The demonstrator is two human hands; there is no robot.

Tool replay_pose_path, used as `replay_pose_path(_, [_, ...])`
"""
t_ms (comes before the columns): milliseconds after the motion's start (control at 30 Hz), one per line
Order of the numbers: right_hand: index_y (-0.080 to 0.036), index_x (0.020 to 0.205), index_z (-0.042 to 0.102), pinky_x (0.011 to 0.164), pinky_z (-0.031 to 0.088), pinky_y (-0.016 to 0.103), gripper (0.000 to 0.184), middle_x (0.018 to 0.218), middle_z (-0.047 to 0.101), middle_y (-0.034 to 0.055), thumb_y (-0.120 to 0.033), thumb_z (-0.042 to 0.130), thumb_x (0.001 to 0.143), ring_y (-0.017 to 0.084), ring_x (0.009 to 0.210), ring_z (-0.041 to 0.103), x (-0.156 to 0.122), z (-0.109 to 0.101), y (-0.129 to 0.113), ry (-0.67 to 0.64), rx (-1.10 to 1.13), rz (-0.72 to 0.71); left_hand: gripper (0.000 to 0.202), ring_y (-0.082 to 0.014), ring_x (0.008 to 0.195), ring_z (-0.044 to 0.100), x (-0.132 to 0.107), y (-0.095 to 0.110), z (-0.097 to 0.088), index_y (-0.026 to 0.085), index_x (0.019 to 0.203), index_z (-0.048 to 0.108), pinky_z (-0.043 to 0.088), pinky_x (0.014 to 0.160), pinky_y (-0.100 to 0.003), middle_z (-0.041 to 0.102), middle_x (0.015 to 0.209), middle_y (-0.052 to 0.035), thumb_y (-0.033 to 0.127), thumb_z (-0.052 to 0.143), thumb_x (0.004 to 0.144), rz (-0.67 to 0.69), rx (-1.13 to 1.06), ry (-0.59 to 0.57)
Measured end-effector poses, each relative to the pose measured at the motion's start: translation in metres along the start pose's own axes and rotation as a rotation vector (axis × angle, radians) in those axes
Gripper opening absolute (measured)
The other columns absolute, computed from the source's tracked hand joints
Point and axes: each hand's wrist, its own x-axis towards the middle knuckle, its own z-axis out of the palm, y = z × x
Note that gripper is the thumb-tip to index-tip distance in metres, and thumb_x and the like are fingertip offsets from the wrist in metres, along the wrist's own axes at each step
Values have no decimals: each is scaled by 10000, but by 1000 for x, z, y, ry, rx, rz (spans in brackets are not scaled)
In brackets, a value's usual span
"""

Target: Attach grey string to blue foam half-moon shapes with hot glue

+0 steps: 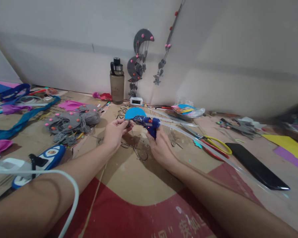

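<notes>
My right hand (161, 145) is wrapped round the grip of a blue hot glue gun (152, 123), its nozzle pointing left. A long clear glue stick (201, 137) runs out of the gun's back end toward the lower right. My left hand (115, 134) pinches a small dark grey piece (129, 124) at the nozzle tip; its exact shape is hidden by the fingers. Under the hands, a thin grey cord (140, 155) lies looped on the cardboard (129, 185). Just behind the gun is a bright blue disc (135, 113).
Left are grey felt and yarn (72, 122) with pink and orange pompoms, and a blue-white device (52, 155). Behind stand a bottle (117, 84) and small clock (136, 101). Scissors (217, 145) and a black slab (257, 165) lie right. A white cable (74, 188) arcs over my left forearm.
</notes>
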Motion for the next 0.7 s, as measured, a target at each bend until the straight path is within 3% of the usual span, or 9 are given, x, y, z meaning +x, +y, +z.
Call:
replay_pose_path(133, [-173,1171,468,890,419,415,357,1084,602,126,-301,453,838,259,1043,551,6,0,3,24,39,33,72,-116,659,638,1,3,0,93,696,626,535,694,-252,663,738,-75,150,667,680,-18,-22,60])
replay_pose_path(233, [-170,1064,500,731,490,358,297,1009,626,113,-314,506,804,213,826,611,17,-2,10,-1,112,182,52,-109,653,641,0,6,1,97,710,612,534,665,-227,662,741,-75,120,655,693,-32,-36,98])
replay_pose_path(333, [-173,919,500,485,461,277,172,851,643,75,-300,489,804,128,516,550,30,-8,22,-172,253,405,66,-123,686,655,0,8,1,102,724,597,537,667,-230,666,752,-82,114,656,697,-20,-53,98])
replay_pose_path(433, [-177,840,508,455,431,274,147,778,636,57,-308,443,825,117,447,518,42,-20,34,-325,185,507,77,-127,697,660,0,10,2,108,746,589,542,694,-250,674,761,-79,125,651,704,21,-21,78])
replay_pose_path(500, [-180,770,532,512,433,300,215,715,618,58,-374,457,822,153,504,547,46,-31,39,-322,-79,447,90,-132,705,663,0,11,3,111,766,589,543,715,-271,680,763,-76,145,650,708,58,27,55])
replay_pose_path(600, [-177,707,547,653,432,347,237,749,600,94,-391,503,798,223,718,579,45,-45,33,-128,-437,208,121,-156,742,668,-2,14,5,118,782,595,539,733,-295,684,756,-72,184,660,704,128,123,26])
replay_pose_path(700, [-180,764,539,756,421,348,150,879,587,96,-312,484,811,210,852,549,36,-44,12,43,-333,-39,146,-169,773,663,-7,21,7,134,804,614,524,732,-291,691,779,-69,235,662,711,214,256,-22])
